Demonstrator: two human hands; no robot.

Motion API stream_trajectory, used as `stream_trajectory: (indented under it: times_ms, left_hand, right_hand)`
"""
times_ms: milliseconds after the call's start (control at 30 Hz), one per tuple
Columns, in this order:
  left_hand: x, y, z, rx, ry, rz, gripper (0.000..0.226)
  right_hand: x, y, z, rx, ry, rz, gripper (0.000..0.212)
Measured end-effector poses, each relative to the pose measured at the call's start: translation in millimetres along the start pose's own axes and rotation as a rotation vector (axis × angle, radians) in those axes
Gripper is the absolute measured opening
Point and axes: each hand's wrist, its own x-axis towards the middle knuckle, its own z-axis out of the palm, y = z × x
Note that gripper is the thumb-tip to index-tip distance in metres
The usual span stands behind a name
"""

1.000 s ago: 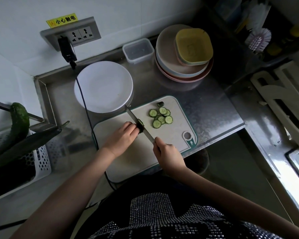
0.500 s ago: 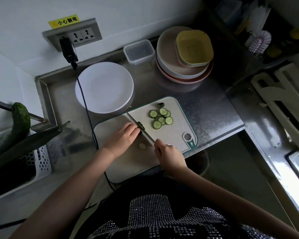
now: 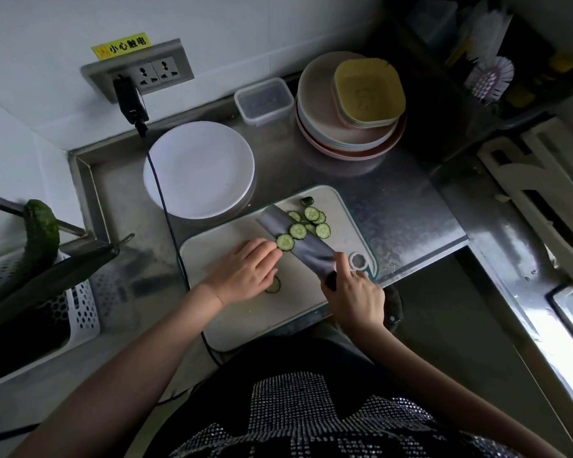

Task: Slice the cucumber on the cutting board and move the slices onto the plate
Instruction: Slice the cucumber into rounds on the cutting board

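Note:
On the white cutting board (image 3: 232,325) my right hand (image 3: 356,297) grips the knife (image 3: 298,242) by its dark handle. The blade lies flat, tilted, with two cucumber slices (image 3: 291,236) resting on it. Several more slices (image 3: 315,219) and a dark cucumber end piece (image 3: 306,201) lie on the board just beyond the blade. My left hand (image 3: 245,272) rests palm down on the board, fingertips touching the slice nearest it on the blade. One pale slice (image 3: 273,285) lies beside that hand. The white plate (image 3: 199,168) stands bare behind the board.
A stack of plates with yellow square dishes (image 3: 354,107) and a clear plastic box (image 3: 263,100) stand at the back. A black cable (image 3: 166,209) runs from the wall socket past the board's left edge. A white basket (image 3: 30,292) with whole cucumbers (image 3: 42,233) is at left.
The knife has turned from upright cutting to lying flat, with slices now on the blade. My left hand has opened and moved right to the blade; the cucumber stub is no longer seen.

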Motion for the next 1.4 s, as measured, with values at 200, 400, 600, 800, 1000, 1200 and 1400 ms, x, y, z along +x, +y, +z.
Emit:
stream_trajectory:
  times_ms: [200,400,600,800,1000,1200,1400]
  left_hand:
    - [7,1,5,-0.077,-0.066,0.072,0.034]
    - [21,-2,10,-0.103,-0.114,0.101,0.034]
    - [41,-4,6,-0.152,-0.128,0.078,0.037]
    - [62,0,5,-0.306,-0.253,-0.127,0.032]
    - [83,1,12,-0.334,-0.486,-0.358,0.025]
    - [56,7,-5,-0.159,0.053,-0.241,0.027]
    - [3,13,7,-0.103,-0.271,-0.004,0.028]
  right_hand:
    - [0,2,0,-0.011,0.006,-0.011,0.042]
    - [-3,9,-4,0.012,0.068,0.045,0.041]
    - [-8,10,-4,-0.041,0.034,0.005,0.041]
    - [-12,11,-4,-0.113,0.099,-0.103,0.053]
    - [-13,7,-3,-0.170,0.195,-0.184,0.058]
    - [-13,11,-1,-0.029,0.089,-0.004,0.041]
    - [-8,17,-4,0.037,0.025,0.131,0.045]
